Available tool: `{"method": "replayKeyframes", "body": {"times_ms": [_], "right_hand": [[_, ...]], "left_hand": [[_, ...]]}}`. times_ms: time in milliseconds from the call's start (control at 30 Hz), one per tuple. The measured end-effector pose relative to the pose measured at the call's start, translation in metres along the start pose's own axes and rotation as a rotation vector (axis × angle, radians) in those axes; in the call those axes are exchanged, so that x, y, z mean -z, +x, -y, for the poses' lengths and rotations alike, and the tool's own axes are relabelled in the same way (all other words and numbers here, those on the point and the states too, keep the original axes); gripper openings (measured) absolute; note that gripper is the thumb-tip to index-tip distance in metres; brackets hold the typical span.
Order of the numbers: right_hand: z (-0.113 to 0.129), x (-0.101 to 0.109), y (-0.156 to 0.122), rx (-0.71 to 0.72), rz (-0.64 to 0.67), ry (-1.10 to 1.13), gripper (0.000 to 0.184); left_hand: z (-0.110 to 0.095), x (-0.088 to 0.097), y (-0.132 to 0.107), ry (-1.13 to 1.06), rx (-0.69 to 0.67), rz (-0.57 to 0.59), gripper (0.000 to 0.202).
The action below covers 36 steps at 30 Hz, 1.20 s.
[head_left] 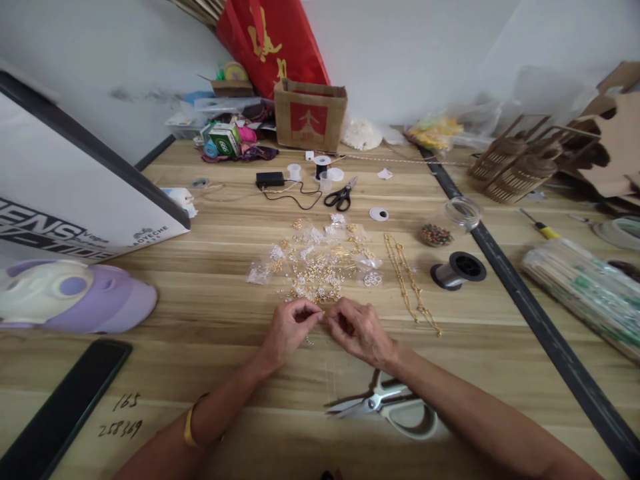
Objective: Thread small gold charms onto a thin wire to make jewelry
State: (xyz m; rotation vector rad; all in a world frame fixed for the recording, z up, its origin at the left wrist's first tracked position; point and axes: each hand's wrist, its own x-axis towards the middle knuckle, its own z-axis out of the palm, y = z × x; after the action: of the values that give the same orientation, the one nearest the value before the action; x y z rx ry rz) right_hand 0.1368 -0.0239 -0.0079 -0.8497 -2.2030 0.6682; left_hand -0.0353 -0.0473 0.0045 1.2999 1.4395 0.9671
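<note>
My left hand point(295, 325) is pinched closed, thumb against forefinger, on something too small to make out. Right beside it, my right hand point(361, 331) is also closed in a pinch, and whatever it grips is hidden by the fingers. The fingertips of both hands nearly meet. A short bit of silvery chain or beads point(309, 341) shows below my left hand. Just beyond the fingers lies a loose pile of gold and silver beads point(316, 280), with small clear bags of jewelry parts point(260, 272) around it. White-handled scissors point(383, 404) lie under my right forearm.
Gold chains point(404, 277) and a spool of wire point(457, 270) lie to the right, near a tipped jar of beads point(440, 233). Black scissors point(341, 196) lie farther back. A dark phone-like slab point(65, 407) and a purple-and-white object point(110, 299) are at left.
</note>
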Motion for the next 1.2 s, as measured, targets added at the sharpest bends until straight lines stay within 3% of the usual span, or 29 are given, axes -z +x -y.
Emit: {"method": "replayKeyframes", "body": {"times_ms": [500,767,1200], "right_hand": [[0.0003,0.0003,0.0005,0.001,0.008,-0.004,0.009],[-0.0029,-0.0014,-0.0003,-0.001,0.018,-0.006,0.009],[-0.0035,-0.0017,-0.0004,0.007,0.026,0.004,0.009]], "left_hand": [[0.002,-0.0027,-0.0028,0.031,-0.013,0.011,0.008],[0.0039,-0.0005,-0.0009,0.004,-0.098,0.049,0.009],[0.0021,0.0,-0.0007,-0.098,-0.036,0.022,0.008]]}}
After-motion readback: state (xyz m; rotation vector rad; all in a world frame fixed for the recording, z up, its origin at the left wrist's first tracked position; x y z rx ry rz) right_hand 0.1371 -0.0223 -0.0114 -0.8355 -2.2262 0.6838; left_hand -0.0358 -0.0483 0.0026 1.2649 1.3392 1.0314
